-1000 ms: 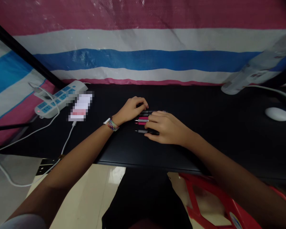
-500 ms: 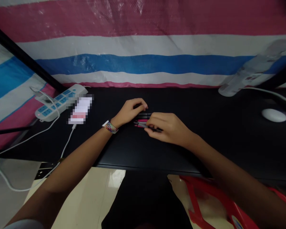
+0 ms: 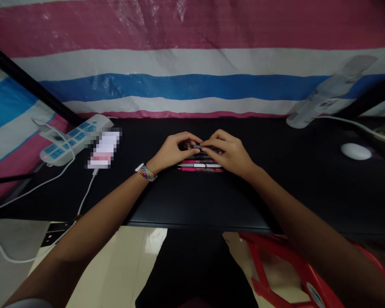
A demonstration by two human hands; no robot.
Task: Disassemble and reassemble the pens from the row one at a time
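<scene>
Several pens [image 3: 199, 165], pink, white and dark, lie side by side in a row on the black desk [image 3: 192, 201]. My left hand [image 3: 172, 149] and my right hand [image 3: 228, 152] meet at the far side of the row. Together they pinch a dark grey pen [image 3: 201, 146], held level just above the others, one hand at each end. A beaded band circles my left wrist.
A white power strip [image 3: 71, 138] with cables and a blurred white card [image 3: 103, 149] lie at the left. A white bottle [image 3: 324, 99] leans at the back right, a white mouse [image 3: 355, 151] beside it. A red stool [image 3: 288, 273] stands below the desk edge. A striped tarp hangs behind.
My right hand lifted a grey pen from the near side of the row and carried it to the far side, where my left hand now grips its other end.
</scene>
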